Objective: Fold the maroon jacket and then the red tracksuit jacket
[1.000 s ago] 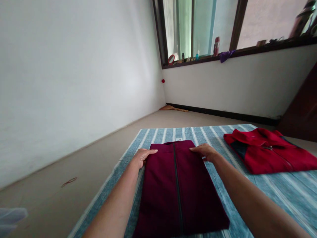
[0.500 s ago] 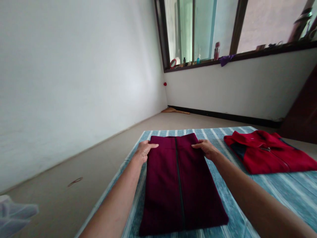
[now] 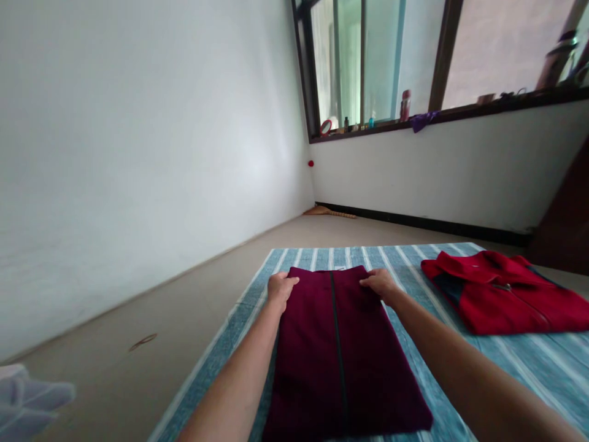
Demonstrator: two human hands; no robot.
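A folded maroon garment (image 3: 308,350) with a dark zip down its middle lies on a blue and white striped cloth (image 3: 216,368). My left hand (image 3: 280,290) grips its far left corner, thumb on top and fingers tucked at the edge. At the far right corner my right hand (image 3: 380,285) pinches the fabric in the same way. The fingers beneath the garment are partly hidden. To the right lies a folded red garment (image 3: 510,298) with a dark blue patch and a zip, touched by neither hand.
A white wall (image 3: 138,153) rises on the left. Beyond the striped cloth, a brown brush-like object (image 3: 329,212) lies on the floor in the corner. Bottles and a small mirror (image 3: 326,127) stand on the window sill. White fabric (image 3: 32,399) shows at lower left.
The view has tilted up slightly, so everything sits lower in the picture. Both hands still hold the maroon garment's far corners, and its far edge looks nearer to me on the cloth.
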